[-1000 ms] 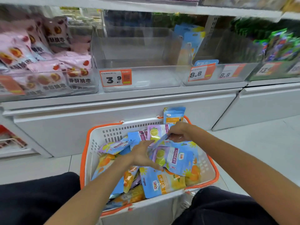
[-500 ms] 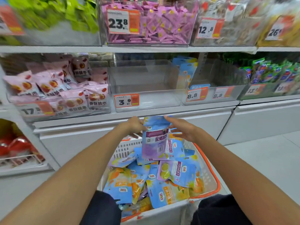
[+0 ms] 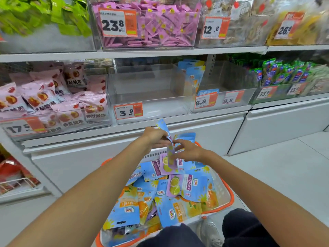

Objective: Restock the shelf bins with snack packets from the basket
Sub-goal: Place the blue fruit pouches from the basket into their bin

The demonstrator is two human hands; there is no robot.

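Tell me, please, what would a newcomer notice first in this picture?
Probably both hands, left hand and right hand, holding a blue packet above the orange-rimmed basket full of snack packets. Behind them, the clear bin with the 3.9 tag stands out because it holds nothing.

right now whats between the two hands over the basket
In the head view, one blue and purple snack packet stands edge-on between the left hand and right hand, held from both sides above the basket.
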